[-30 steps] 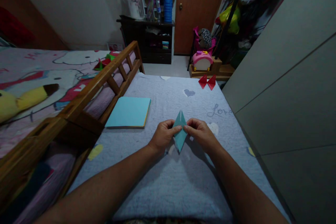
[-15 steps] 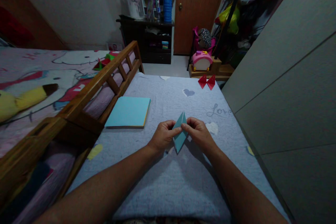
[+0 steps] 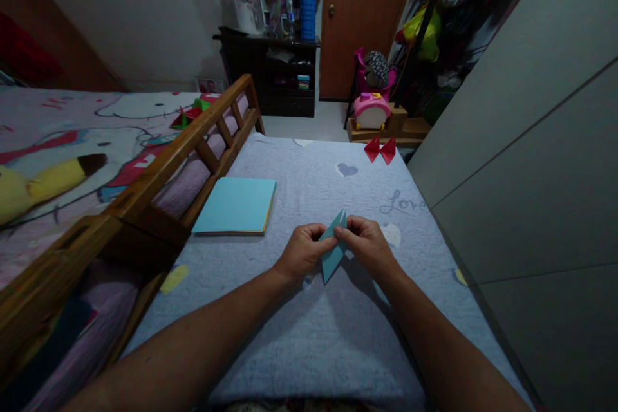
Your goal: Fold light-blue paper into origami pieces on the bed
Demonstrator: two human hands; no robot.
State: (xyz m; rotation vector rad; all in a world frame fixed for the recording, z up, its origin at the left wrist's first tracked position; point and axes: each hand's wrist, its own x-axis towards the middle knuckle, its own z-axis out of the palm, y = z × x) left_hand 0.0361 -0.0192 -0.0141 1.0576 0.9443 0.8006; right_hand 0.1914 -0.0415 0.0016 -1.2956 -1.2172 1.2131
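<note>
A light-blue folded paper (image 3: 332,262), diamond-shaped with a split upper tip, is held between both hands just above the bed. My left hand (image 3: 305,248) pinches its left edge, thumb lying across the front. On the other side, my right hand (image 3: 365,239) grips the upper right edge with the thumb on the front face. The fingers behind the paper are partly hidden. To the left lies a stack of square paper (image 3: 236,206), light blue on top with other colours at its edge.
Two red folded paper pieces (image 3: 380,150) stand at the far right corner of the blue bedspread (image 3: 309,167). A wooden bed rail (image 3: 193,135) runs along the left. A pale cabinet wall (image 3: 521,141) borders the right side.
The folded paper has tilted, its upper tip leaning slightly further right. Both hands keep their pinch and have shifted only a little to the right.
</note>
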